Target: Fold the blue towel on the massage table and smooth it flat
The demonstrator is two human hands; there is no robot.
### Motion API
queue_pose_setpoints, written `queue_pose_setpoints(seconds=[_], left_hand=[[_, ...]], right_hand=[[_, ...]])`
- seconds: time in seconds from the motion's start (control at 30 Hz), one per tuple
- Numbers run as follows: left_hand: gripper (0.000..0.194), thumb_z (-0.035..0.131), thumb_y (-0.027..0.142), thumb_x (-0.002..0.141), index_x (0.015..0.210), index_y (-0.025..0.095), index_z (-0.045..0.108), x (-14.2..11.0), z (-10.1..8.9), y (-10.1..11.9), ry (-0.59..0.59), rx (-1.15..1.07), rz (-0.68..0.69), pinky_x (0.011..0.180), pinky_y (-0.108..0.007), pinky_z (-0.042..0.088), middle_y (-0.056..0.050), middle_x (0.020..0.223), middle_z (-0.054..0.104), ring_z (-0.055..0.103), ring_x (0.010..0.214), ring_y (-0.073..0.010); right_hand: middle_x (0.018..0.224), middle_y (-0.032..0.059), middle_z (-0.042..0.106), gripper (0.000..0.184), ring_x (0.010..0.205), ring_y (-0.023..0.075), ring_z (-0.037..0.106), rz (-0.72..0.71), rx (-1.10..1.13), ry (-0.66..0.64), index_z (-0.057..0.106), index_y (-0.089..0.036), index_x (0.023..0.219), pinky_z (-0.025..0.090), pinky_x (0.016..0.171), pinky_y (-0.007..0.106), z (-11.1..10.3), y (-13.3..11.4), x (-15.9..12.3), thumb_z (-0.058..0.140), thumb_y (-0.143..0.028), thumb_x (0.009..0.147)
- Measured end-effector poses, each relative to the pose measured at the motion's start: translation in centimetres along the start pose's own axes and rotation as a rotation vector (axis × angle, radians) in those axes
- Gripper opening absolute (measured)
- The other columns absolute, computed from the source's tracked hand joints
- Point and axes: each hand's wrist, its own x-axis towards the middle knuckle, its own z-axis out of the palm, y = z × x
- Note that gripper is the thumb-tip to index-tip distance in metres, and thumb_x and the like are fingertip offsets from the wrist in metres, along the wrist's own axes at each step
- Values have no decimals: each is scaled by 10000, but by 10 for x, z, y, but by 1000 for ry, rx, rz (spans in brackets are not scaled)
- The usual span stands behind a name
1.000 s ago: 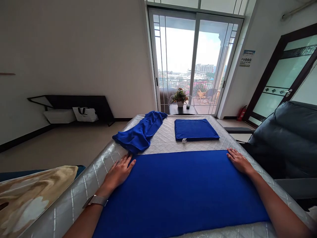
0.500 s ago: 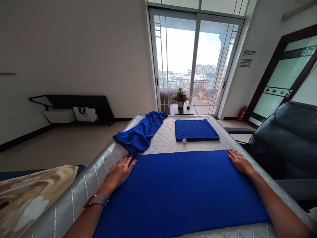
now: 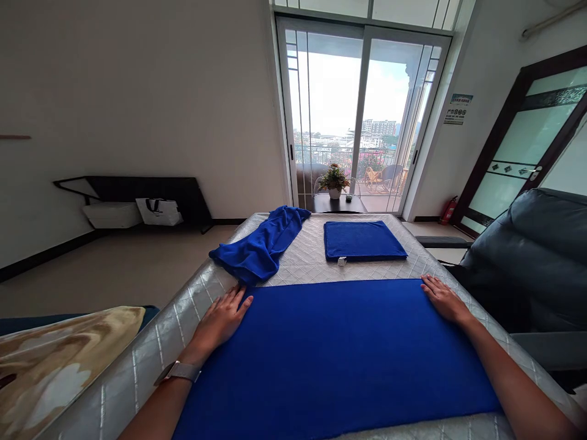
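A blue towel lies spread flat across the near part of a silvery quilted mattress. My left hand rests palm down at its far left corner, fingers stretched out. At the far right corner lies my right hand, also flat with its fingers extended. Just beyond my left fingertips a crumpled blue cloth sits on the mattress's left edge. A neatly folded blue towel with a small white tag lies farther off, right of centre.
A dark leather sofa stands close along the right side. To the left are a brown patterned blanket and a black rack holding a white bag. Past the mattress, a potted plant stands on a small table before sliding glass doors.
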Motion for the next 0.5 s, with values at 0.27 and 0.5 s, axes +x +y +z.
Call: queue_pose_setpoints(seconds=[0.27,0.5], left_hand=[[697,244,538,1033,1570,120,396,-1,0,1,20,-7,-15,1262,-520,227,-156,1630,405,316,1538,-298],[719,235,556,1030,1580,114,372,2,3,-3,6,-18,-9,1272,-495,201,-155,1649,370,294,1548,-279]], right_hand=[[1687,46,278,674,1566,221,191,11,14,17,319,-214,1620,197,1277,449,2,0,0,183,-525,1037],[1687,45,277,702,1567,223,196,24,34,12,327,-210,1618,183,1282,443,0,-2,-1,199,-555,1020]])
